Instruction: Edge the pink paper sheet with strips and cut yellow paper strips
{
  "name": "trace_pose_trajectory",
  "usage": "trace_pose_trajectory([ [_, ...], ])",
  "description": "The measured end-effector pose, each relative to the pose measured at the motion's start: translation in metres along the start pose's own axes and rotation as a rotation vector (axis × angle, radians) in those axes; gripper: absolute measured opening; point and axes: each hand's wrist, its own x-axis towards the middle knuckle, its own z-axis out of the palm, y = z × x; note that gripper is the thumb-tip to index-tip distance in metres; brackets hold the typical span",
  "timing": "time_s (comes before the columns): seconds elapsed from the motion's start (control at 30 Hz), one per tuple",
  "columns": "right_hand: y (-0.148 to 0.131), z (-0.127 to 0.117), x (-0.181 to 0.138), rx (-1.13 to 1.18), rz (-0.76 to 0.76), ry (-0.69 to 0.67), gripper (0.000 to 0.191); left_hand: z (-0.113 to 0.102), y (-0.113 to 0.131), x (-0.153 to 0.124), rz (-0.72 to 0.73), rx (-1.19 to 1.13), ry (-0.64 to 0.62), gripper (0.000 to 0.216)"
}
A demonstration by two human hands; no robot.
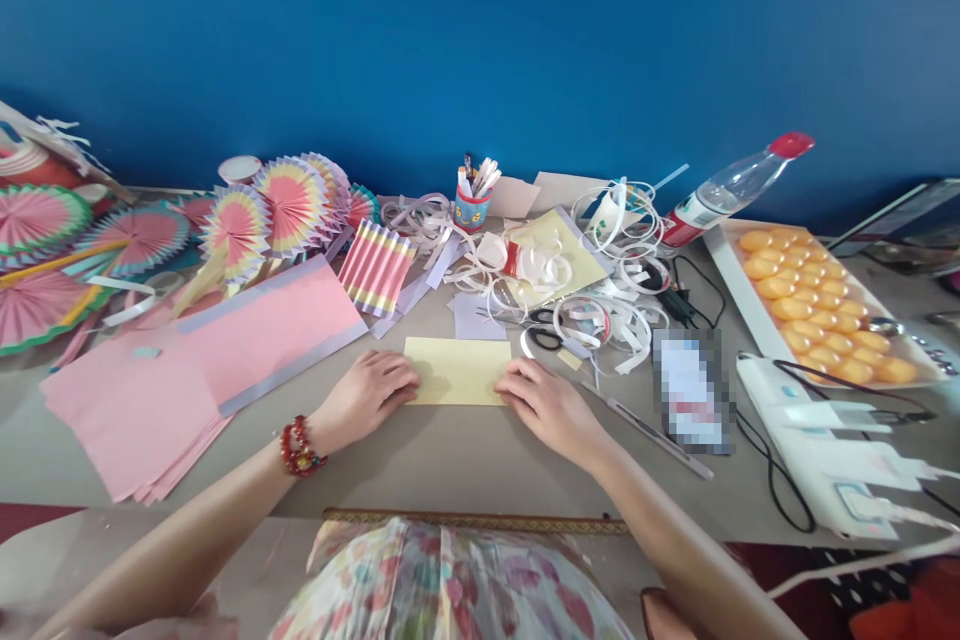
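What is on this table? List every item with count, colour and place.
yellow sheet: one, pale yellow, centre front
pink paper: a stack, pink, left of the sheet
paper fans: many, pink, yellow and green, back left
pleated paper: one, pink and yellow stripes, beside the fans
paper strips: a tangle, white, behind the sheet
pen cup: one, blue, back centre
bottle: one, clear with red cap, back right
tray: one, white, holding orange rounds, right
power strip: one, white, front right
left hand: one, red bracelet at wrist, on the sheet's left edge
right hand: one, on the sheet's right edge
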Motion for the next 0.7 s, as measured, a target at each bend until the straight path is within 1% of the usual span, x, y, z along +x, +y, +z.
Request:
trace_pose_trajectory([
  [0.07, 0.000, 0.004, -0.003, -0.104, -0.046, 0.027, 0.028, 0.001, -0.001, -0.001, 0.039, 0.073, -0.008, 0.024],
  [0.13, -0.001, 0.007, -0.004, -0.186, -0.121, 0.044, 0.037, 0.002, -0.001, -0.001, 0.108, 0.156, -0.036, 0.038],
  [0.2, -0.002, 0.009, -0.004, -0.229, -0.195, 0.034, 0.043, 0.001, -0.001, 0.000, 0.183, 0.214, -0.075, 0.055],
  [0.27, -0.003, 0.009, -0.002, -0.249, -0.240, 0.002, 0.047, -0.001, -0.001, 0.002, 0.242, 0.229, -0.112, 0.063],
  [0.37, -0.004, 0.008, 0.001, -0.273, -0.270, -0.035, 0.045, -0.003, 0.001, 0.005, 0.289, 0.221, -0.147, 0.062],
  [0.5, -0.005, 0.008, 0.002, -0.303, -0.288, -0.073, 0.041, -0.004, 0.002, 0.005, 0.324, 0.259, -0.158, 0.057],
  [0.6, -0.006, 0.008, 0.001, -0.320, -0.292, -0.090, 0.040, -0.004, 0.002, -0.001, 0.344, 0.298, -0.175, 0.054],
  [0.7, -0.007, 0.009, 0.001, -0.318, -0.281, -0.089, 0.042, -0.005, 0.001, -0.014, 0.336, 0.315, -0.176, 0.053],
])
